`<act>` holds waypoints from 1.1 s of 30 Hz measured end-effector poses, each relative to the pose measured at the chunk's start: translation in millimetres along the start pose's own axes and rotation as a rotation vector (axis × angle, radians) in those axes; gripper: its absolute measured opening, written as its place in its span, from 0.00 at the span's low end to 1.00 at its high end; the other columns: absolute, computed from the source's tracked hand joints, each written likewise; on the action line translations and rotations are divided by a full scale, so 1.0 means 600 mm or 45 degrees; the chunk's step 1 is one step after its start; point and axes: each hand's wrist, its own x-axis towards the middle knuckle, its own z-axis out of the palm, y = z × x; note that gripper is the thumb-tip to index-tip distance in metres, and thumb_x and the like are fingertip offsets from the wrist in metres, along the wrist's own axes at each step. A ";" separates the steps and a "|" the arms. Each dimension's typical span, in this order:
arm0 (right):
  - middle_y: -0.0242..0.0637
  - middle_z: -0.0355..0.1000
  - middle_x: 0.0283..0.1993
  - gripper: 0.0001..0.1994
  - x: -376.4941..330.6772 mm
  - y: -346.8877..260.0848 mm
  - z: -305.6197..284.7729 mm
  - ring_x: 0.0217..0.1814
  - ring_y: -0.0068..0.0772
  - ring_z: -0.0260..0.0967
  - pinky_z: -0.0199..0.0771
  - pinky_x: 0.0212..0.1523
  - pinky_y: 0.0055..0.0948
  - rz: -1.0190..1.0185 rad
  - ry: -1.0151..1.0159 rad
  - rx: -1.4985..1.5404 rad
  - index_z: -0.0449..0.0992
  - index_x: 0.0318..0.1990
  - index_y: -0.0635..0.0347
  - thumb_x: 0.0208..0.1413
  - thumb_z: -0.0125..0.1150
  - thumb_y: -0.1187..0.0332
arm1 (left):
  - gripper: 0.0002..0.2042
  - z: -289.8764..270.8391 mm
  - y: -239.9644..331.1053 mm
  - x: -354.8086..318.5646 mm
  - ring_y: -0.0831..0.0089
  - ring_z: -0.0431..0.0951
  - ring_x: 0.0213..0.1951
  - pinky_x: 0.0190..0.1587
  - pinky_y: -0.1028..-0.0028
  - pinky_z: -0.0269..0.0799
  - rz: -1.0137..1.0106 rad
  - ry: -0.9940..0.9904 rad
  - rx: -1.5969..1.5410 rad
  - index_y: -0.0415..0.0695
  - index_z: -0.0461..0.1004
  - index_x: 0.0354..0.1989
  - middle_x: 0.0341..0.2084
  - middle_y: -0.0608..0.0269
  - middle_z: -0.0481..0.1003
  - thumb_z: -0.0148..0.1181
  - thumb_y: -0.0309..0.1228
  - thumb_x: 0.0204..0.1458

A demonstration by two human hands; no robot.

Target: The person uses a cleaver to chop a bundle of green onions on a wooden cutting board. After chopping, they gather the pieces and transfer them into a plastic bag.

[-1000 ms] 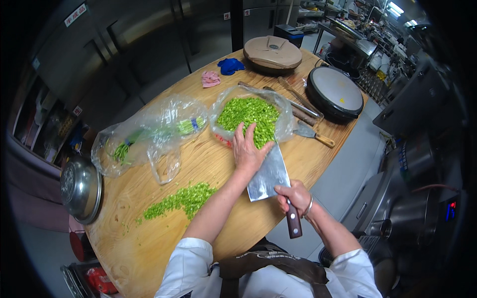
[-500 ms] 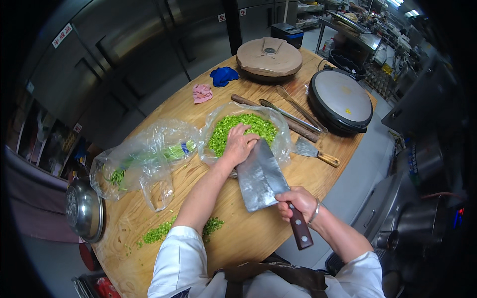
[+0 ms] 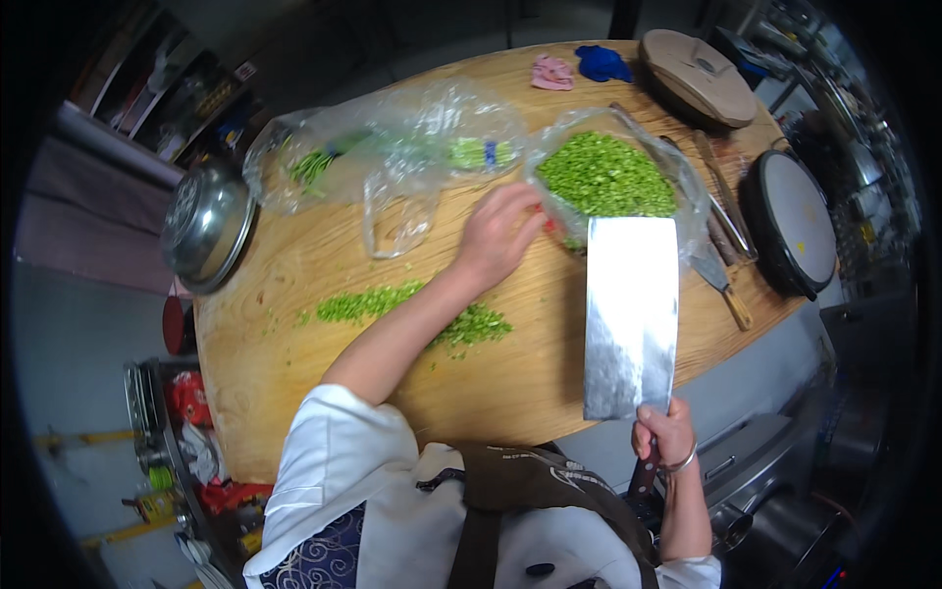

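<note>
My right hand (image 3: 667,434) is closed round the dark handle of a wide cleaver (image 3: 632,324). Its bright blade points away from me, the far edge reaching the near side of a heap of chopped green onions (image 3: 606,175). That heap lies in a clear plastic bag (image 3: 699,182), spread open. Just left of the bag is my left hand (image 3: 497,236), above the table with fingers loosely stretched out and nothing seen in them. A strip of loose chopped green onions (image 3: 368,302) lies on the wood, partly behind my left forearm.
Left of the heap, a clear bag (image 3: 392,128) holds a banded bunch of green onions (image 3: 471,153). A steel bowl (image 3: 208,226) sits at the left table edge. On the right are a scraper (image 3: 724,290), rods and a round electric griddle (image 3: 793,221). Pink (image 3: 552,73) and blue (image 3: 603,64) cloths lie behind.
My left hand has come off the chopped green onions and blade, toward the table on the left. The cleaver has swung to point straight away from me. The whole view has turned left.
</note>
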 end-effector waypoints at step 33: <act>0.32 0.65 0.13 0.08 0.025 0.255 0.298 0.10 0.22 0.61 0.62 0.11 0.22 0.265 -0.069 -0.120 0.68 0.23 0.60 0.52 0.54 0.72 | 0.36 -0.095 -0.025 -0.327 0.52 0.56 0.55 0.57 0.58 0.51 -0.527 0.001 0.333 0.44 0.61 0.55 0.51 0.49 0.59 0.64 0.47 0.38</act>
